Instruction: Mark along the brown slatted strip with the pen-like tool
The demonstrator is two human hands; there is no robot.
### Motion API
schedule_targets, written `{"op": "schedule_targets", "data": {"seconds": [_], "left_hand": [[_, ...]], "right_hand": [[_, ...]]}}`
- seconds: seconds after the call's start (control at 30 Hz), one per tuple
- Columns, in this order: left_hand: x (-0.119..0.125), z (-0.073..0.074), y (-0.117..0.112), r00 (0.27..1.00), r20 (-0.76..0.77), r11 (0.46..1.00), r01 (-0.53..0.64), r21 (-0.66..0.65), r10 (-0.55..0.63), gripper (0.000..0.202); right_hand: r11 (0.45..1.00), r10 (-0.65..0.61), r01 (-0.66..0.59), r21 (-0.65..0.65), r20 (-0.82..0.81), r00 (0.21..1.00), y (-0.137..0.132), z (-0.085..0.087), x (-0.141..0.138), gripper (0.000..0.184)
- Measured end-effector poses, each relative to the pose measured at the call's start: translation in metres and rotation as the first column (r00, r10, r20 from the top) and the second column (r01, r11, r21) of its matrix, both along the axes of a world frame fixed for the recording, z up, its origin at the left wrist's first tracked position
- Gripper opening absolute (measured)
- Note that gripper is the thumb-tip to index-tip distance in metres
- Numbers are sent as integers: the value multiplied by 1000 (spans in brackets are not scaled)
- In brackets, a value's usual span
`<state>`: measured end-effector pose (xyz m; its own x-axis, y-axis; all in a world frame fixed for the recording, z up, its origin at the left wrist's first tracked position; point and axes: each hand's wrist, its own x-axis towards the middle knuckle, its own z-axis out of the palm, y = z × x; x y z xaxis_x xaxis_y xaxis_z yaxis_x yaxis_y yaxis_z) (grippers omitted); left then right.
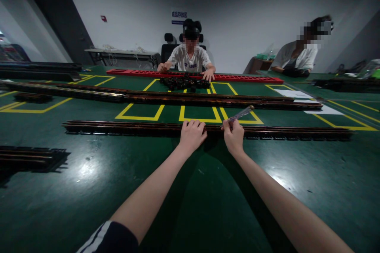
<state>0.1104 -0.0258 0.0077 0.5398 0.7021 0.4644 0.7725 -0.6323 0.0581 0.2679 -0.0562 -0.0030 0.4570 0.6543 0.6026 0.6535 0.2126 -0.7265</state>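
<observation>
A long, dark slotted rail lies crosswise on the green table in front of me. My left hand is closed over its middle, with the fingers curled across the far edge. Just to the right, my right hand grips a screwdriver with a clear handle. Its handle end points up and to the right, while its thin tip slants down to the rail between my hands. Whether the tip touches a particular part is too dark to see.
More long dark rails lie beyond mine, others at the left. Across the table a person sits at a red slotted frame, near a pile of small black parts. Another person is at right. Yellow tape marks the tabletop.
</observation>
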Motion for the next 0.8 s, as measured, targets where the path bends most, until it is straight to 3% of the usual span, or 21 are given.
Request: {"op": "schedule_targets", "data": {"seconds": [0.8], "left_hand": [[0, 0, -2, 1000, -9, 1000, 6, 7, -6, 40]], "right_hand": [[999, 43, -43, -3, 40, 998, 1, 1, -2, 27]]}}
